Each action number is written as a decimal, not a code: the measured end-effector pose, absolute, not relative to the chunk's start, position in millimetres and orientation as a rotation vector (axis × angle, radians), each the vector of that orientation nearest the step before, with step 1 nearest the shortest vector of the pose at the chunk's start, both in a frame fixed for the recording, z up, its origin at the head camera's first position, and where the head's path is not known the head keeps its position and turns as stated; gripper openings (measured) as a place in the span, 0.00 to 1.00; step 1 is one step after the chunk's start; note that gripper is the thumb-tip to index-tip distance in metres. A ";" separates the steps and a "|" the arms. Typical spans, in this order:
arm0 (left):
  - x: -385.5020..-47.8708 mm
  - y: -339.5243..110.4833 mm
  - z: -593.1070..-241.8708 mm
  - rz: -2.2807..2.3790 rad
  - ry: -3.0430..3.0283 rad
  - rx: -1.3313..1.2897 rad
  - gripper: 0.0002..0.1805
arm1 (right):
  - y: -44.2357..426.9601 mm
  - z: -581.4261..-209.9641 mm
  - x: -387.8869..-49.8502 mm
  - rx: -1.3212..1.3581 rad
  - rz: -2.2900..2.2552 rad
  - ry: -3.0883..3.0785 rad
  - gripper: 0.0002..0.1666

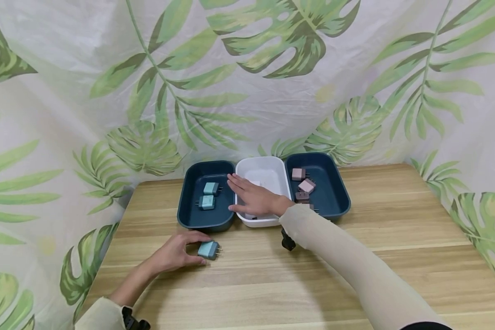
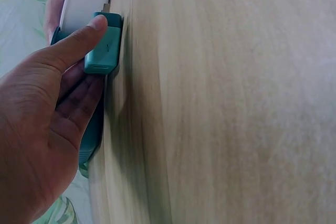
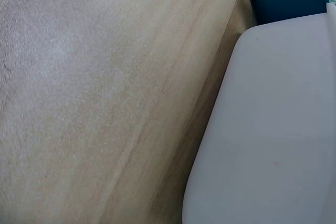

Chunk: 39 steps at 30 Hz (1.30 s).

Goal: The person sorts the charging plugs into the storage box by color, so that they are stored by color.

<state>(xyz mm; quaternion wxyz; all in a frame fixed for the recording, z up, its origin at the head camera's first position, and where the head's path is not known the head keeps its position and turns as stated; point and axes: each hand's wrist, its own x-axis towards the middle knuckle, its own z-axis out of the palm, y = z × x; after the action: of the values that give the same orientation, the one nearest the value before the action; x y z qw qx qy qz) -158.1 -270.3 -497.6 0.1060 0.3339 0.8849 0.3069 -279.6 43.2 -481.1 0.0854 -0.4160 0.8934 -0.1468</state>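
Observation:
My left hand point(image 1: 175, 252) pinches a teal charger plug point(image 1: 208, 250) between thumb and fingers in front of the left dark blue bin point(image 1: 182, 201). Its metal prongs point right in the head view; the left wrist view shows the thumb on the teal charger plug point(image 2: 106, 45). Over the white bin point(image 1: 268, 165), my right hand point(image 1: 257, 199) lies palm down with fingers extended to the left. It covers much of that bin, where light-coloured pieces partly show. The right hand is out of sight in the right wrist view, where the white bin's wall point(image 3: 273, 119) fills one side.
Two teal charger plugs point(image 1: 211, 188) lie in the left bin. The right dark blue bin point(image 1: 341, 201) holds pink charger plugs point(image 1: 299, 174) and darker brownish ones point(image 1: 302, 197), partly hidden by the right arm. All three bins stand side by side on the wooden table point(image 1: 247, 284), before a leaf-patterned cloth point(image 1: 280, 110).

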 end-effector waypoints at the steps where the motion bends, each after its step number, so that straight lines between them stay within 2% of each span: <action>1: -158.3 -270.1 -497.9 0.903 2.609 0.988 0.29 | 43.4 -480.7 -279.6 -1.240 -0.444 2.662 0.52; 10: -159.7 -269.6 -503.0 0.903 2.628 1.040 0.28 | 43.1 -479.9 -279.8 -1.256 -0.449 2.657 0.52; 39: -156.7 -266.6 -493.8 0.927 2.614 0.951 0.24 | 42.2 -482.6 -280.5 -1.223 -0.429 2.675 0.53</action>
<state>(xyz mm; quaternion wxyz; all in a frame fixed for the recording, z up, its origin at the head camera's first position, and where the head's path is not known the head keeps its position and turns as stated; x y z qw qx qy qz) -156.7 -266.6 -493.8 0.1045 0.3227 0.8866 0.3145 -280.5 42.2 -482.6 0.0847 -0.4099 0.8967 -0.1439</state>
